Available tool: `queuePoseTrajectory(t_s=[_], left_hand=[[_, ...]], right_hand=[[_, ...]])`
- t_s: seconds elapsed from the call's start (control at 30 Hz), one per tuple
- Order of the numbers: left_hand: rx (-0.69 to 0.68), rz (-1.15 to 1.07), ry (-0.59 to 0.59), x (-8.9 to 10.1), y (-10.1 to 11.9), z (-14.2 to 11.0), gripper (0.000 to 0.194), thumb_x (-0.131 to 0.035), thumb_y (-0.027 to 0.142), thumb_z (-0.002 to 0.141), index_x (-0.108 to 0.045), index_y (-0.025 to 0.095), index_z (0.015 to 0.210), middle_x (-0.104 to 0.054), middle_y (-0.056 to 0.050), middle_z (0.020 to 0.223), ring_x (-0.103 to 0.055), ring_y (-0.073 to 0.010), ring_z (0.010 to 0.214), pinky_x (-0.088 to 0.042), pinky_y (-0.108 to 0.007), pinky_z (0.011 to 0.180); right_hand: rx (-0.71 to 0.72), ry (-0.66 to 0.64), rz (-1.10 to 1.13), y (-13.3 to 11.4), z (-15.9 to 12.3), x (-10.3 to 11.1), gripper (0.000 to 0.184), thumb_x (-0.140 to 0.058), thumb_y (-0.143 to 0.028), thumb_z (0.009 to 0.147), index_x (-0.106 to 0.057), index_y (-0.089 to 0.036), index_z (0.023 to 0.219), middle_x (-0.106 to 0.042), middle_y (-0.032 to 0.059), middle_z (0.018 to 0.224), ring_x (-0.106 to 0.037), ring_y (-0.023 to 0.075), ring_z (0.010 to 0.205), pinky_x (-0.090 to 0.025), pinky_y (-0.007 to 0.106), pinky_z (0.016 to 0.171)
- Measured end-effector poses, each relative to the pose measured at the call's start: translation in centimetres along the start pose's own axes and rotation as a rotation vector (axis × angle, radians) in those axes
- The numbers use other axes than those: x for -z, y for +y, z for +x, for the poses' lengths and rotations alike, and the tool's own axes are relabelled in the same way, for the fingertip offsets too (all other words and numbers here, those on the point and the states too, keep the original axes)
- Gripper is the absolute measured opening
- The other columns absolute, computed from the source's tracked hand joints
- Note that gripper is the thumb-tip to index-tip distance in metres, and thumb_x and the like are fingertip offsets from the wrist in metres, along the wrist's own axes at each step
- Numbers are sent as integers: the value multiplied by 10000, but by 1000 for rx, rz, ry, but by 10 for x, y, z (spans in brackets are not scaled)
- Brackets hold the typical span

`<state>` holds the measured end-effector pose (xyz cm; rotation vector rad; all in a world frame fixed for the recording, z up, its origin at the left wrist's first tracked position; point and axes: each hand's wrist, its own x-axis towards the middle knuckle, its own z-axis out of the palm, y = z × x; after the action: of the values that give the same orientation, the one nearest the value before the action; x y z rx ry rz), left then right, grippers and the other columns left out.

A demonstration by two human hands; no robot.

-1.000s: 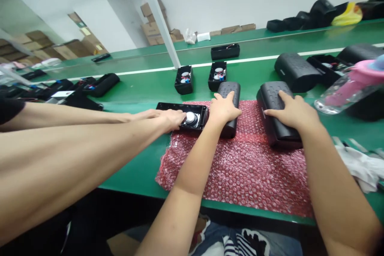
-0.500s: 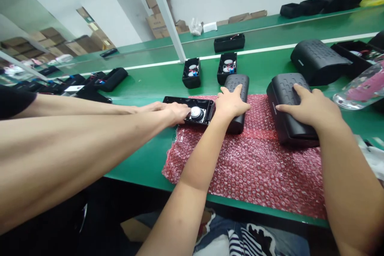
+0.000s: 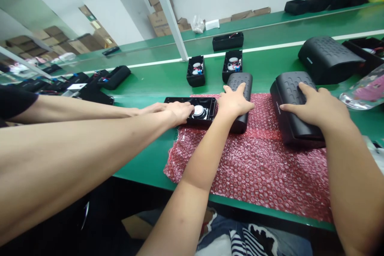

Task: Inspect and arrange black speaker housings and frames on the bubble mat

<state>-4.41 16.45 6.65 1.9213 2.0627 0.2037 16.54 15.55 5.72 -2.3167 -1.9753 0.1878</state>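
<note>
My left hand (image 3: 235, 102) spans a narrow black speaker case (image 3: 242, 123) with a brick-patterned top, thumb on its right side and fingers toward its left. Under my right hand (image 3: 319, 108) is a larger black speaker case (image 3: 295, 118); the thumb presses its left edge and the fingers lie across the top. Both cases rest on pink bubble wrap (image 3: 255, 168). Beside my left hand, a co-worker's hands (image 3: 177, 113) reach into an open black housing (image 3: 211, 106) with a round silver speaker driver (image 3: 199, 112) in it. Their fingertips are partly hidden.
Two open housings with wires (image 3: 196, 71) (image 3: 232, 66) stand behind on the green bench (image 3: 150, 78). Another patterned case (image 3: 330, 58) and a clear bottle (image 3: 364, 90) are at the right. Several black units (image 3: 115, 77) lie at the left. A white post (image 3: 172, 20) rises behind.
The view has shifted slightly, so most things sit a little farther right. My hands stay on the same two cases, and the co-worker's hands remain at the open housing.
</note>
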Motion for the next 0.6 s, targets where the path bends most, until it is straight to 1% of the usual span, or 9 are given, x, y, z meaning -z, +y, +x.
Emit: queuePoseTrajectory(t_s=[0.07,0.17,0.2,0.27,0.33,0.43,0.5,0.6], left_hand=[[-1,-4,0,0,0,0,911,-666,558,748,-251,379,1539,-259,-143,1600,-474,-439,1309,-421,-505,1031],[23,-14,-22,1,-1,2,1032,-701,616,700,-196,353,1560,-199,-184,1620,-469,-460,1317,-411,-511,1041],[33,-13,-36,2,-1,3,1080,-720,625,676,-173,350,1566,-199,-194,1618,-468,-464,1318,-410,-511,1041],[46,-3,-60,3,-2,4,1132,-746,611,646,-141,359,1570,-253,-197,1593,-479,-459,1310,-425,-506,1026],[49,10,-66,4,-2,5,1127,-744,587,647,-134,369,1569,-315,-191,1553,-497,-445,1295,-444,-496,1005],[45,16,-53,5,-2,5,1106,-730,578,652,-143,369,1566,-344,-189,1523,-503,-437,1291,-451,-487,1001],[45,18,-50,5,-3,5,1105,-727,583,646,-148,371,1564,-351,-182,1517,-508,-430,1288,-450,-478,1007],[53,36,-48,5,-3,4,1093,-715,601,651,-163,359,1564,-360,-189,1507,-521,-422,1275,-447,-472,1014]], right_hand=[[2,10,-4,1,0,-1,915,-401,-829,800,-319,-281,1528,-483,249,1388,-560,478,1211,-468,520,918],[8,-1,-7,1,3,-1,908,-422,-808,808,-289,-284,1538,-480,253,1385,-561,471,1216,-468,514,939],[8,-19,-6,1,4,0,911,-438,-797,809,-273,-283,1542,-478,257,1382,-566,467,1210,-468,509,943],[4,-77,-6,-1,7,4,922,-489,-773,801,-253,-276,1542,-476,266,1372,-579,461,1190,-472,498,941],[-4,-138,-10,-4,11,10,930,-560,-743,778,-270,-266,1522,-489,271,1352,-586,454,1174,-482,486,927],[-11,-184,-11,-8,15,17,915,-627,-697,757,-308,-248,1487,-509,269,1332,-592,436,1164,-493,467,920],[0,-189,-4,-8,17,18,899,-634,-677,764,-323,-229,1479,-518,262,1329,-605,415,1150,-501,457,918],[68,-158,13,-4,20,16,908,-678,-656,736,-368,-209,1463,-575,230,1284,-627,401,1102,-521,464,882]])
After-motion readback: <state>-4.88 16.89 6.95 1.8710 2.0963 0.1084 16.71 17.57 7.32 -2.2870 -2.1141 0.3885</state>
